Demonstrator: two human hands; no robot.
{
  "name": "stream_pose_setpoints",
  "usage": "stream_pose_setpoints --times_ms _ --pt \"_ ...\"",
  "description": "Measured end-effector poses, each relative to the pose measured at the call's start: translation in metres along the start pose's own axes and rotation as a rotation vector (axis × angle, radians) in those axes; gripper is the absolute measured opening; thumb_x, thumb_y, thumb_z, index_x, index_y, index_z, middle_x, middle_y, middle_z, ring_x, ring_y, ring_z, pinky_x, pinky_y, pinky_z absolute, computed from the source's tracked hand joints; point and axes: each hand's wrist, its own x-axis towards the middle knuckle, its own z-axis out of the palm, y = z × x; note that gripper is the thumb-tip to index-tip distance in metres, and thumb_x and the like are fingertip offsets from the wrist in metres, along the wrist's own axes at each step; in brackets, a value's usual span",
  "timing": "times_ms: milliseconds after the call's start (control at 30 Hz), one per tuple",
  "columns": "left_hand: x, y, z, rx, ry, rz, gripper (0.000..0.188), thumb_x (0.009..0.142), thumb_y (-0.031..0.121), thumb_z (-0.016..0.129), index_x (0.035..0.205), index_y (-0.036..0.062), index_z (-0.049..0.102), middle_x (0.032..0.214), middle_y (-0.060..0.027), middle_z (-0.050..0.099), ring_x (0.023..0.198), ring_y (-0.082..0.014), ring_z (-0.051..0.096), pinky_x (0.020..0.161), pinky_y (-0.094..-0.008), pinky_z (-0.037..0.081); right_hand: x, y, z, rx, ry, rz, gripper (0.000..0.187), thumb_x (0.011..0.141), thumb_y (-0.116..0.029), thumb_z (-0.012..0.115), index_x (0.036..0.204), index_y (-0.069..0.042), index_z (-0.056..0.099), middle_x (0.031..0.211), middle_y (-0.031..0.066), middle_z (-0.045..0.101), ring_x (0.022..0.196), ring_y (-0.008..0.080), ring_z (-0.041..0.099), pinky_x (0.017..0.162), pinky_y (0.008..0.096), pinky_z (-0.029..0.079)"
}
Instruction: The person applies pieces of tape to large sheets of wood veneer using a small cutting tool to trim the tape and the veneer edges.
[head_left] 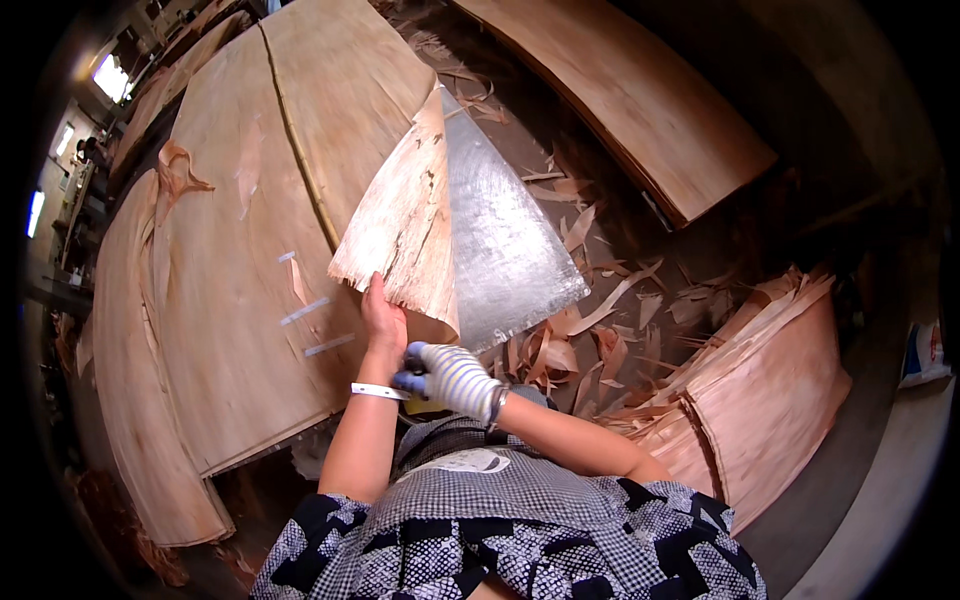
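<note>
My bare left hand grips the near edge of a thin wood veneer sheet, whose corner is turned up and folded back to the left. Dark cracks run along the pale underside of this flap. Beside it lies bare a shiny metal plate with a ragged near edge. My right hand, in a striped white-and-blue glove, is closed close to my left wrist, near a white wristband. A small dark thing shows at its fingers, but I cannot make out what it is.
Large veneer sheets with short tape strips cover the left side, crossed by a long dark split. Torn scraps litter the floor. A veneer stack stands far right, and a bundle of veneer pieces sits near right.
</note>
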Motion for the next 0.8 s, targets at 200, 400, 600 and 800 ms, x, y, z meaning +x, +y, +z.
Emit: stream_pose_setpoints --times_ms 200,400,600,800 --pt "0.014 0.015 -0.032 -0.126 -0.002 -0.054 0.035 0.088 0.024 0.049 0.115 0.0006 0.048 0.115 -0.0087 0.055 0.105 -0.0202 0.053 0.091 -0.0343 0.042 -0.028 0.038 -0.014 0.044 0.078 0.288 0.028 0.079 -0.024 0.059 0.097 -0.002 0.058 0.082 0.0170 0.063 0.073 0.0271 0.062 0.068 0.0337 0.048" --pt "0.024 0.015 -0.048 -0.075 -0.022 -0.055 0.035 0.088 0.027 0.049 0.114 0.0034 0.049 0.116 -0.0070 0.055 0.104 -0.0201 0.054 0.088 -0.0326 0.042 -0.059 0.091 0.002 0.355 0.155 0.344 0.025 0.079 -0.018 0.060 0.096 0.000 0.058 0.078 0.0124 0.063 0.070 0.0186 0.059 0.066 0.0309 0.047" --pt "0.000 0.007 0.013 0.654 -0.198 0.344 0.040 0.091 0.029 0.045 0.120 0.0015 0.048 0.103 -0.0080 0.060 0.096 -0.0193 0.056 0.083 -0.0309 0.042 -0.084 0.071 -0.018 0.410 0.200 0.550 0.020 0.079 -0.015 0.060 0.093 -0.001 0.059 0.076 0.0077 0.063 0.065 0.0128 0.058 0.060 0.0272 0.047" --pt "-0.025 -0.031 0.096 1.108 -0.497 0.544 0.034 0.090 0.030 0.045 0.118 0.0116 0.052 0.103 -0.0188 0.059 0.092 -0.0329 0.058 0.077 -0.0389 0.045 -0.096 0.071 -0.036 0.430 0.227 0.586 0.019 0.080 -0.014 0.060 0.096 -0.004 0.058 0.074 0.0020 0.062 0.058 0.0090 0.058 0.046 0.0221 0.043"
